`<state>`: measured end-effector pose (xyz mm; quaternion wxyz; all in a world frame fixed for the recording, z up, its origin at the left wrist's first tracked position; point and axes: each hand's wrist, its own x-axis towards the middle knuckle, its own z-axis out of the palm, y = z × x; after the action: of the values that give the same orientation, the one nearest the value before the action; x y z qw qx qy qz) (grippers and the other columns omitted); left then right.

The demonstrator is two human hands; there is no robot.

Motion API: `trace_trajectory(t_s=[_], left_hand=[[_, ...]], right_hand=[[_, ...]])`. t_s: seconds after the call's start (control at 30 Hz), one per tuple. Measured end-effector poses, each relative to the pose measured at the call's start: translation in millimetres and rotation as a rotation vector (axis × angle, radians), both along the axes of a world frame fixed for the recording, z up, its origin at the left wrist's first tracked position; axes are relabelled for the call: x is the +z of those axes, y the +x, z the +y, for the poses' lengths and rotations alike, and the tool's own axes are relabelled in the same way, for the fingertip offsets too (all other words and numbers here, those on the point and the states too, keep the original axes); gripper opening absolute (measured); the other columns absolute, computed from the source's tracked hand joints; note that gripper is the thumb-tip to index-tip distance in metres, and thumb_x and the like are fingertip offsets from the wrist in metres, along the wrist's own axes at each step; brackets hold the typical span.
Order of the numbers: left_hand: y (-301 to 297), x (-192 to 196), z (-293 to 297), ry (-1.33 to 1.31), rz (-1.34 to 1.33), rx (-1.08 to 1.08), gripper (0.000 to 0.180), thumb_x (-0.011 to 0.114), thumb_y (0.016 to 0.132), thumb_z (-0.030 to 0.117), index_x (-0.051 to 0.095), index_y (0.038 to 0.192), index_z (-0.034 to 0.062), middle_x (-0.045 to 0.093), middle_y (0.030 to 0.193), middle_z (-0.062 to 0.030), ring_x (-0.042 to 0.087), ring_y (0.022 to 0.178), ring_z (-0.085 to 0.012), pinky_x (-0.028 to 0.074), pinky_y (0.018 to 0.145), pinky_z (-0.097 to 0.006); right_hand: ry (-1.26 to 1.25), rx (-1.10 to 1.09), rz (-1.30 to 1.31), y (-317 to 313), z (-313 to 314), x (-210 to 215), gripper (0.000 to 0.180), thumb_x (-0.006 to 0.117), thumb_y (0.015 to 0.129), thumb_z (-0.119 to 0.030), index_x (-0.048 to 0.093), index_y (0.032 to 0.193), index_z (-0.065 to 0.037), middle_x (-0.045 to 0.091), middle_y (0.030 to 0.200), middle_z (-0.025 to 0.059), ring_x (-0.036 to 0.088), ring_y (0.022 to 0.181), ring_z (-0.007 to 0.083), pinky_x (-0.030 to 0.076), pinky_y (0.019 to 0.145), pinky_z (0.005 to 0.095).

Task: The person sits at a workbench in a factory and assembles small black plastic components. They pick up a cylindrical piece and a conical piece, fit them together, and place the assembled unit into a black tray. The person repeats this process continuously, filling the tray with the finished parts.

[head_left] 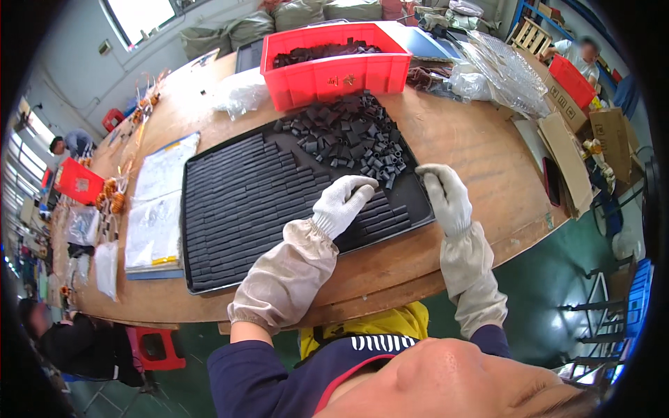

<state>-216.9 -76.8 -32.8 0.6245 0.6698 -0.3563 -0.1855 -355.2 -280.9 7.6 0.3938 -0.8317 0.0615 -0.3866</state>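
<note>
A black tray (416, 203) lies on the table with rows of short black tube-like pieces (240, 209) packed side by side over its left and front parts. Loose black pieces (352, 132) are heaped toward its far right corner. My left hand (343, 203), in a white glove, is over the front right of the rows, fingertips closed together beside the heap. At the tray's right rim is my gloved right hand (448, 200), its fingers bent and pressed together. Whether either hand holds a piece is hidden by the fingers.
A red bin (334, 80) of black pieces stands behind the tray. Bagged sheets (162, 202) lie left, clear plastic packs (505, 73) and cardboard (564, 164) right. A red stool (157, 348) is below the table's left side. Other people sit farther off on both sides.
</note>
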Motion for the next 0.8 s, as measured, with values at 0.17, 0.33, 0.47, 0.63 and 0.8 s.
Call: trace_trajectory(t_s=[0.17, 0.33, 0.47, 0.63, 0.8], left_hand=[[18, 21, -12, 0.153, -0.546, 0.112, 0.023, 0.073, 0.092, 0.016, 0.073, 0.114, 0.0097, 0.069, 0.103, -0.0112, 0.069, 0.095, -0.0239, 0.054, 0.085, -0.033], [79, 33, -37, 0.269, -0.923, 0.214, 0.031, 0.077, 0.087, 0.021, 0.072, 0.115, 0.0094, 0.067, 0.116, -0.0173, 0.063, 0.110, -0.0359, 0.052, 0.097, -0.043], [115, 23, -74, 0.553, -1.027, 0.298, 0.050, 0.078, 0.087, 0.030, 0.064, 0.134, 0.0199, 0.060, 0.131, -0.0206, 0.058, 0.119, -0.0422, 0.049, 0.101, -0.049], [138, 17, -104, 0.740, -1.043, 0.276, 0.053, 0.078, 0.085, 0.031, 0.061, 0.135, 0.0201, 0.061, 0.127, -0.0211, 0.061, 0.113, -0.0425, 0.052, 0.095, -0.052], [159, 18, -102, 0.466, -0.968, 0.354, 0.045, 0.080, 0.083, 0.016, 0.067, 0.127, 0.0156, 0.064, 0.115, -0.0183, 0.065, 0.107, -0.0367, 0.053, 0.094, -0.046]], right_hand=[[0.199, 0.125, -0.015, 50, -18, -27, 0.015, 0.060, 0.101, -0.009, 0.072, 0.107, -0.001, 0.072, 0.096, 0.0105, 0.069, 0.089, 0.0183, 0.054, 0.082, 0.0313], [0.421, 0.138, -0.048, 60, -25, -48, 0.018, 0.063, 0.101, -0.014, 0.072, 0.109, 0.000, 0.074, 0.098, 0.0102, 0.069, 0.093, 0.0159, 0.055, 0.086, 0.0308], [0.392, 0.126, -0.017, 53, -22, -51, 0.017, 0.066, 0.098, -0.015, 0.075, 0.106, -0.004, 0.074, 0.097, 0.0131, 0.071, 0.092, 0.0217, 0.055, 0.085, 0.0336], [0.190, 0.119, -0.061, 51, -27, -47, 0.015, 0.068, 0.094, -0.016, 0.075, 0.103, -0.006, 0.074, 0.100, 0.0158, 0.070, 0.098, 0.0323, 0.055, 0.088, 0.0396], [0.124, 0.129, -0.036, 50, -30, -45, 0.015, 0.066, 0.096, -0.013, 0.075, 0.105, -0.004, 0.074, 0.100, 0.0140, 0.069, 0.099, 0.0292, 0.054, 0.090, 0.0376]])
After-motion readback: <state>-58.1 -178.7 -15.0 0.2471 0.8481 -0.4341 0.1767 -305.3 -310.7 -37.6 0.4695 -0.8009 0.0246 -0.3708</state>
